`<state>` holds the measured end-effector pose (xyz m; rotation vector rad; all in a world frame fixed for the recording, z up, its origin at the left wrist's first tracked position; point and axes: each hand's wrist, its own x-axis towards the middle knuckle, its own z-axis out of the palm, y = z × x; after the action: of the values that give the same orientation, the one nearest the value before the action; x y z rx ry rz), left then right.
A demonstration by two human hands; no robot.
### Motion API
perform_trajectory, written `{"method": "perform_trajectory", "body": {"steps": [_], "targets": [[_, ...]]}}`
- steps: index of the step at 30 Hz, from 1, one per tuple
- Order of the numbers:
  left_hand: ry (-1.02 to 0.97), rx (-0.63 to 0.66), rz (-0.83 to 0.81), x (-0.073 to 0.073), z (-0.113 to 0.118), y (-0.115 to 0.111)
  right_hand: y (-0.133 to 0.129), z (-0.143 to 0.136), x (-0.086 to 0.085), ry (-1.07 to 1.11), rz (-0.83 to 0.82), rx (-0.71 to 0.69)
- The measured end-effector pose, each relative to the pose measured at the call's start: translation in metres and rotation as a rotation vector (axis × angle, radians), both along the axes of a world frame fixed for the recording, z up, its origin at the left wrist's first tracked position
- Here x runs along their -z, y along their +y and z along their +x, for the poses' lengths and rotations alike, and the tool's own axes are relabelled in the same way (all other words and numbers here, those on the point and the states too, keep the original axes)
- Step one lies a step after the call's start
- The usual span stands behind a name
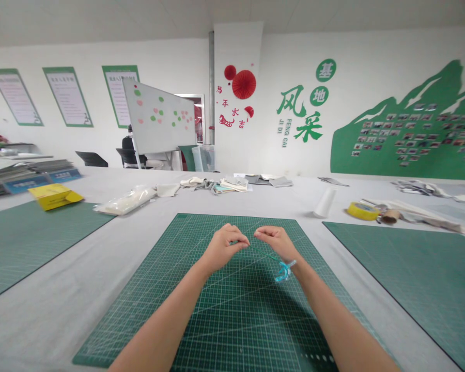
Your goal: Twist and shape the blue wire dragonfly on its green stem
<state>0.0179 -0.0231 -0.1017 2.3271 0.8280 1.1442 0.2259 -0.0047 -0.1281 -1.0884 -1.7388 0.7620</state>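
Wide table under light-grey cloth [132, 248]; on it a rectangular dark-green gridded cutting mat [232, 310], directly under the hands, prob. there as a firm, ruled work surface; similar green mats to L [31, 243] & R [418, 274], well apart from the hands.

Left hand [225, 247] over the mat's far half, thumb & fingertips pinched tight on one end of a thin green stem; prob. held by the tip only so the rest stays free; right hand [276, 240] just beside, thumb & fingertips nearly meeting, can't tell if anything's between them; small turquoise looped piece [283, 271] at the stem's other end, in front of the R wrist, touching or not unclear; green stem [273, 257] itself runs slantwise below the R hand, above the mat.

Containers: clear plastic bin [206, 157] beyond the table, contents too blurred; clear plastic bag [126, 200] w/ pale cream stuff inside, nr the mat's far L corner; yellow card box [55, 196] further L, contents n/v.
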Motion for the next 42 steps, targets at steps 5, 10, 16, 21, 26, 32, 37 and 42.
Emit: {"method": "perform_trajectory", "body": {"steps": [5,10,16,21,26,32,37,42], "targets": [[-0.131,-0.109,-0.074,0.007,-0.002,0.01,0.004,-0.013,0.013,0.097,-0.125,-0.005],[-0.25,-0.242,-0.106,0.013,-0.005,0.017,-0.006,-0.033,0.015,0.049,-0.099,-0.046],[-0.292,-0.362,-0.097,0.02,-0.008,0.023,-0.021,-0.049,0.007,-0.161,0.04,-0.04],[-0.225,-0.443,-0.05,0.023,-0.01,0.025,-0.033,-0.054,-0.002,-0.28,0.154,-0.027],[-0.096,-0.483,0.061,0.02,-0.007,0.019,-0.04,-0.056,-0.007,-0.391,0.238,0.008],[0.089,-0.475,0.245,0.018,-0.004,0.011,-0.046,-0.056,-0.013,-0.471,0.32,0.057],[0.166,-0.422,0.312,0.016,-0.003,0.008,-0.047,-0.05,-0.02,-0.441,0.359,0.141],[0.251,-0.298,0.355,0.012,-0.004,0.007,-0.042,-0.038,-0.023,-0.341,0.381,0.213]]}}
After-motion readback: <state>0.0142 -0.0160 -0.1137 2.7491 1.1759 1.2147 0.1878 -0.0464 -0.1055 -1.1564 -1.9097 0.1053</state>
